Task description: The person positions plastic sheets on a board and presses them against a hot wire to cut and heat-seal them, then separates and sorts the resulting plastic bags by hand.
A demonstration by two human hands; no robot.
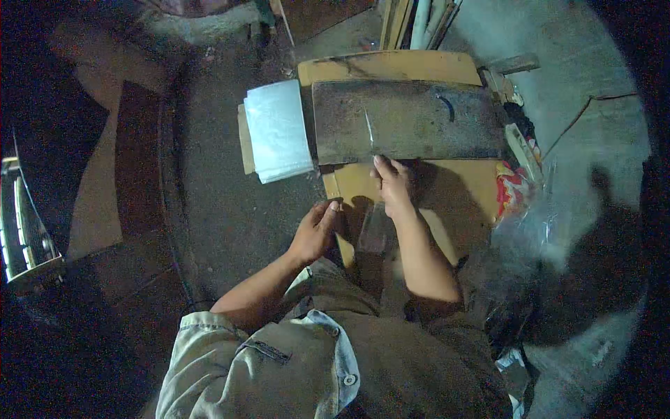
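A worker in a button-front shirt pinches a slender pale strip (369,129) between the closed fingers of the right hand (393,187), just right of the frame's center, its length pointing up over a worn dark board (412,129) laid across a yellow table (398,64). At center, lower down, the thumb and fingertips of the left hand (314,230) are drawn together on a small dark piece (338,201), too indistinct to identify. The strip looks light, thin and fairly stiff, likely to bend or twist if squeezed hard, and is best taken at its lower end, with the narrow tip left free; whether its edge is sharp cannot be told. Left of the board, in the upper left-center of the frame, lies a stack of white sheets (278,133), seemingly limp and apt to slide, better lifted by an edge with support beneath. A dark curved piece (446,108) rests on the board's upper right.
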